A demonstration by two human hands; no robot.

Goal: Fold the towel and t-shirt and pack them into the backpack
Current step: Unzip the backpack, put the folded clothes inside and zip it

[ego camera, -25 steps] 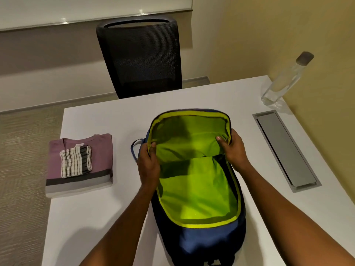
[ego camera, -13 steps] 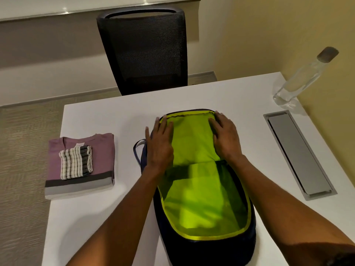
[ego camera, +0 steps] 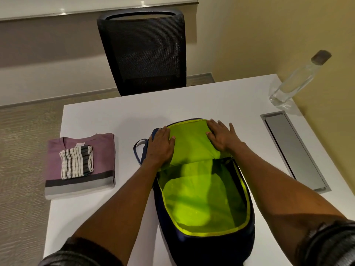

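A navy backpack (ego camera: pixel 207 244) with bright green lining lies open on the white table, its flap folded back towards the far side. My left hand (ego camera: pixel 161 148) lies flat, fingers spread, on the flap's left edge. My right hand (ego camera: pixel 222 137) presses flat on the flap's right side. Neither hand holds anything. To the left lies a folded purple t-shirt (ego camera: pixel 103 150) with grey and dark bands at its near edge. A small folded striped towel (ego camera: pixel 75 163) rests on top of it. The backpack's main compartment shows only green lining.
A black mesh chair (ego camera: pixel 144 50) stands at the table's far side. A clear glass bottle (ego camera: pixel 295 81) stands at the far right corner. A grey metal cable hatch (ego camera: pixel 294 150) is set into the white table (ego camera: pixel 192 104) right of the backpack. Carpet lies past the left edge.
Both hands have let go of the opening's rim, pushed the flap back and down flat on the table, and now rest spread on it.
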